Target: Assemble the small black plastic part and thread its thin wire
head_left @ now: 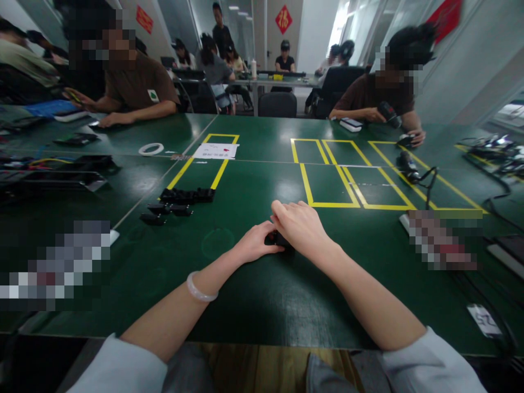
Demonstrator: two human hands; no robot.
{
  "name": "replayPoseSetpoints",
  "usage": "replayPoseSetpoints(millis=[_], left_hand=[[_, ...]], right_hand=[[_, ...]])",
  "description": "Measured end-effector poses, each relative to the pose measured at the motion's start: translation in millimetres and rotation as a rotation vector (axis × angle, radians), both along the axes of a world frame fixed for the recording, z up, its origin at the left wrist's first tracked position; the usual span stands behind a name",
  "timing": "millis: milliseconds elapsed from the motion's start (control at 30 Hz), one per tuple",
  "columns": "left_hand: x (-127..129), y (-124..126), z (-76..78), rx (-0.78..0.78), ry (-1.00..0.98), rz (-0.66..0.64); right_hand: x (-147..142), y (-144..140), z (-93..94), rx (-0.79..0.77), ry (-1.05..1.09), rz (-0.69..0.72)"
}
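Observation:
My left hand (254, 244) and my right hand (301, 226) meet over a small black part (275, 239) on the green table (245, 295), near its middle front. Both hands close around the part, and the right hand covers most of it, so its shape is hidden. A pale bracelet (200, 289) sits on my left wrist. To the left of my hands lie several similar black parts (180, 199) in a loose group.
Yellow tape rectangles (335, 180) mark the table ahead. A roll of white tape (150, 148) and a white sheet (216, 151) lie further back. Black trays (61, 177) stand left, cables and tools (409, 169) right. Other people sit across the table.

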State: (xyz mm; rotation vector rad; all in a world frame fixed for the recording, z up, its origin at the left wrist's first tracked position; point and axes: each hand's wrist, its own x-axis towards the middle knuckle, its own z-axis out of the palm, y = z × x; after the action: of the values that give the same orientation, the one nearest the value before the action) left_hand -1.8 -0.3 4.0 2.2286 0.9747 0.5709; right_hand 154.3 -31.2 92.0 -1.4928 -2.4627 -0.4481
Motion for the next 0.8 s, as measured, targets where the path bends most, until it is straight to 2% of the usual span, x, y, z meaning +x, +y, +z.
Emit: replayPoseSetpoints(millis=[467,800], left_hand=[[-0.1,0.6,-2.9,-0.021,-0.021,0.006],[-0.5,1.7,-5.9,-0.055,-0.088,0.016]], right_hand=[[-3.3,-1.9,0.0,-0.022,-0.006,-0.013],[-3.9,-3.6,0.3,0.021,-0.006,0.041]])
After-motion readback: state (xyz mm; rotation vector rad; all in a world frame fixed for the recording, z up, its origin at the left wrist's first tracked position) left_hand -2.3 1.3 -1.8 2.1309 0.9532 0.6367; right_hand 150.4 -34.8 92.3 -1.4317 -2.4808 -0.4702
